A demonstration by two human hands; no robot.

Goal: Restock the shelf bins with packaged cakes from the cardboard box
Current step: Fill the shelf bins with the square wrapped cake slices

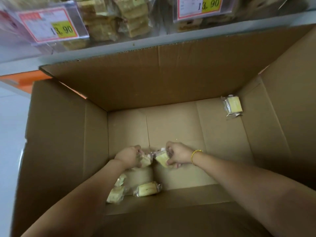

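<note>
Clear-wrapped yellow cakes (147, 189) are strewn in the open box (68, 134); one is lodged in its far right corner.

The cardboard box (68, 134) stands open before the shelf, and behind its far flap are the shelf bins (106, 23) with cakes inside, a left price label (49, 24) and a right price label (200, 7) on their fronts. Over the middle of the box floor the left hand (130, 157) holds the first cake (146, 161) and the right hand (177, 155) holds the second cake (162, 159), the two just beside each other between the hands. Nearer to the person, by the left forearm, three loose cakes (147, 189) lie close together on the floor, and a single cake (234, 105) lies well apart in the far right corner
</note>
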